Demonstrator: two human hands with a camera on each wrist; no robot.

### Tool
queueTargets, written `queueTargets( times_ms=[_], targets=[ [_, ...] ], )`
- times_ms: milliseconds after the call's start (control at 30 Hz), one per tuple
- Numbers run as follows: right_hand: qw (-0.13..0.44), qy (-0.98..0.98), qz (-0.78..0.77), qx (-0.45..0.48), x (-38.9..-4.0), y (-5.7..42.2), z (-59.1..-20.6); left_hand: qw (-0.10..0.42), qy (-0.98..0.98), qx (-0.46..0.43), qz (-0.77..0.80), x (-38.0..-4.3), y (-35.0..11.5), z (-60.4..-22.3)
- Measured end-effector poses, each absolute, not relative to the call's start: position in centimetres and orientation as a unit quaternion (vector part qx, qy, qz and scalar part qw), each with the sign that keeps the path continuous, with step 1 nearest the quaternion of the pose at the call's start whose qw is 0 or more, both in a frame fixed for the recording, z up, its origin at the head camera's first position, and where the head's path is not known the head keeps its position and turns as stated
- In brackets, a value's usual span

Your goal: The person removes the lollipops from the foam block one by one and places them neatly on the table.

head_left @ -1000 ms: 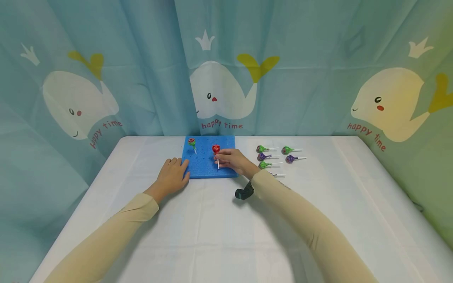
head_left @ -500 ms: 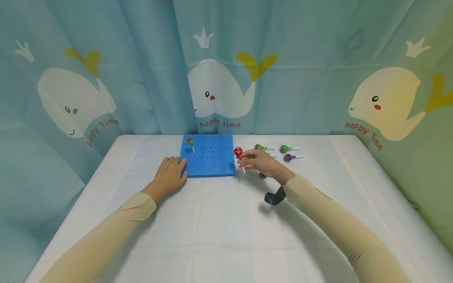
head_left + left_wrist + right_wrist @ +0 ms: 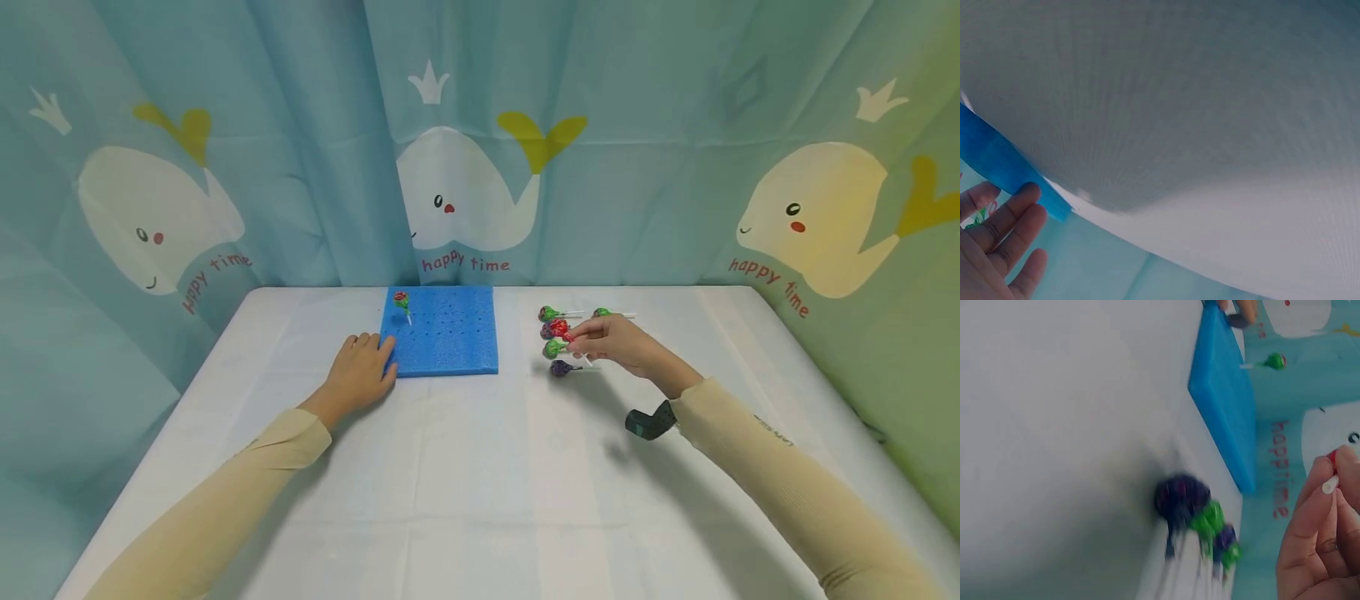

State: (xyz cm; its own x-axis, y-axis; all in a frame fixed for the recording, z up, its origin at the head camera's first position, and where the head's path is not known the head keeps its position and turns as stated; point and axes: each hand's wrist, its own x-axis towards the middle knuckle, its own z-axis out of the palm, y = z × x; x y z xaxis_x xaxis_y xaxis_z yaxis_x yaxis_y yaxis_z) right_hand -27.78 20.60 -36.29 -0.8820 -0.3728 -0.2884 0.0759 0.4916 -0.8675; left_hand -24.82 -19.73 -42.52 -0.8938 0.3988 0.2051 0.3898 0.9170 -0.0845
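In the head view my right hand (image 3: 626, 346) pinches the stick of a red lollipop (image 3: 559, 328) between thumb and fingers, above the lollipops lying on the right. The stick's white end also shows in the right wrist view, between the fingertips (image 3: 1316, 487). My left hand (image 3: 357, 372) rests at the left edge of a blue foam board (image 3: 450, 350), its fingers loosely extended against it. A green-wrapped lollipop (image 3: 402, 302) stands on its stick in the board's back left part. Rows of small holes dot the board.
Under and beside my right hand lie a green lollipop (image 3: 548, 313), another green one (image 3: 554, 349), a dark purple one (image 3: 560, 367) and a partly covered green one (image 3: 602, 312). A dark device (image 3: 651, 422) is at my right wrist. A whale-print curtain (image 3: 637, 208) hangs behind the white table (image 3: 450, 483).
My right hand has carried the red lollipop from over the blue board rightward to the lying lollipops. My left hand has stayed at the board's edge.
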Motion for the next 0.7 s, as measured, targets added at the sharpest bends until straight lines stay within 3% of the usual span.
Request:
queueTargets(
  times_ms=[700],
  targets=[
    [0.244,0.845,-0.475,-0.029,-29.6,28.3,-36.9,0.129,-0.969,-0.206,0.035,-25.1,-19.9,-42.9]
  ],
)
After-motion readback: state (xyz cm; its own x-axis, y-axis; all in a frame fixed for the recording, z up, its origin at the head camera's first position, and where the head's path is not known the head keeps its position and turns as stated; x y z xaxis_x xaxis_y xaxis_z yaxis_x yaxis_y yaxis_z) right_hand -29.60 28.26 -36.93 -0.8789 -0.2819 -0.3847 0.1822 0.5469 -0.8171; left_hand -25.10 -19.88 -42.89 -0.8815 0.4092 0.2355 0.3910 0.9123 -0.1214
